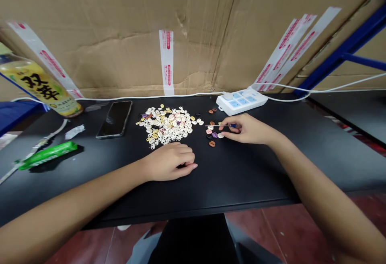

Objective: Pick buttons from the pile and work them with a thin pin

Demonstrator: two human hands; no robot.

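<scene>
1. The thin tool is in the right hand, over the right part of the worktop. The fingers are clamped on its blue handle, and its thin rod points left.
2. Under and around the rod is a small bunch of flat pieces. They are brown, black, purple, pink and white.
3. To the left is a big heap of pieces, mostly white, with some yellow ones.
4. The left hand rests on the near side of the heap. Its fingers are curled in together. I cannot tell if anything is inside.
5. The step in hand looks like poking at the small bunch with the tool. The next move seems to need a steady grip and a light touch, since the pieces lie close together.
6. Farther out, a white power strip sits at the far right. A phone lies left of the heap. Past it are a green packet and a drink bottle.
</scene>
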